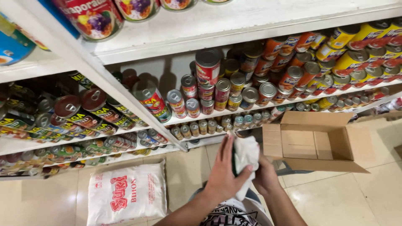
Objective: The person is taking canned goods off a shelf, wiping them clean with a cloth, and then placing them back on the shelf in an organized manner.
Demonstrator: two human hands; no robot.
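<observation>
Tiled floor point(335, 201), crumpled white cloth point(245, 157)

Only 1 view exists, from a camera worn on the person's head. It looks steeply down and forward along a run of white shop shelves point(234, 25), tilted so the shelf edges slant from 10 o'clock toward 4 o'clock. The nearest shelf sits close at 12 o'clock; the lower shelves recede toward the tiled floor point(335, 201). The left hand point(224, 178) and right hand point(264, 178) appear near, at 6 o'clock, forearms entering from the bottom edge. An open cardboard box point(314, 144) lies at 3 o'clock, a white sack point(125, 194) at 7 o'clock.
</observation>
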